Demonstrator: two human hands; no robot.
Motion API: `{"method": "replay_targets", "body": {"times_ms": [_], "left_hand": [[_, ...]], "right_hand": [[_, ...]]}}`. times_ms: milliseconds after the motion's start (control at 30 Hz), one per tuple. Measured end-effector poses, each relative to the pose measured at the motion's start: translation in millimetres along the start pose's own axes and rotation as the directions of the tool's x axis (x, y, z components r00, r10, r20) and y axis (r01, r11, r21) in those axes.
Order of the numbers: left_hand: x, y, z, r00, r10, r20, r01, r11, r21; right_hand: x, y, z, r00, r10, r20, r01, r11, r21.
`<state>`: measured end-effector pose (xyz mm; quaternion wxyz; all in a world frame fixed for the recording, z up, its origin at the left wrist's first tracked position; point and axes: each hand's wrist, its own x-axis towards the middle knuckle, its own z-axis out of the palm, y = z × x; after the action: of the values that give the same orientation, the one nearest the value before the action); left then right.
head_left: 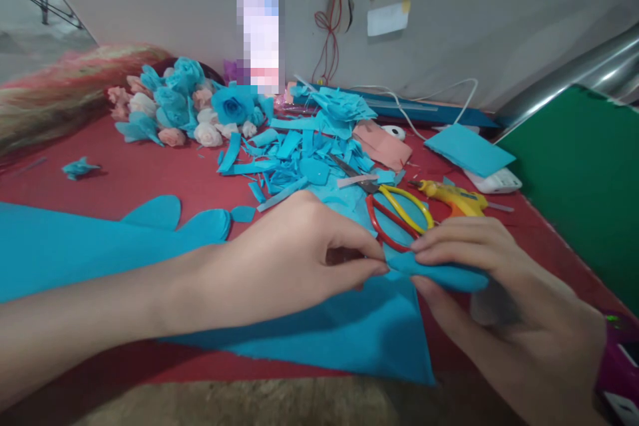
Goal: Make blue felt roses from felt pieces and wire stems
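My left hand (294, 259) and my right hand (479, 279) meet low in the middle of the view, both pinching a small piece of blue felt (439, 273). The left thumb and forefinger close on its left tip; the right fingers curl round its rounded right end. Under my hands lies a large blue felt sheet (349, 333) on the red table cover (124, 180). Red and yellow handled scissors (394, 213) rest just beyond my fingers, touching nothing I hold.
A yellow glue gun (454, 196) lies right of the scissors. Blue felt scraps (299, 153) pile up mid-table, with blue, pink and white felt roses (174, 106) at the back left. A green board (579, 186) stands at right, a blue square (469, 150) near it.
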<state>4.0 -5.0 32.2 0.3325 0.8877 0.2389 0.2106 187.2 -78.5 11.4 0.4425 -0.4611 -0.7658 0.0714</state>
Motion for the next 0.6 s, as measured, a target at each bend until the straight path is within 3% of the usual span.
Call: {"method": "replay_targets", "body": {"times_ms": [600], "left_hand": [[-3.2,2.4,0.5,1.0,-0.03,0.005,0.03,0.998,-0.049]], "right_hand": [[5.1,-5.4,-1.8,0.997,-0.067,-0.031,0.063,0.99,-0.125]]}}
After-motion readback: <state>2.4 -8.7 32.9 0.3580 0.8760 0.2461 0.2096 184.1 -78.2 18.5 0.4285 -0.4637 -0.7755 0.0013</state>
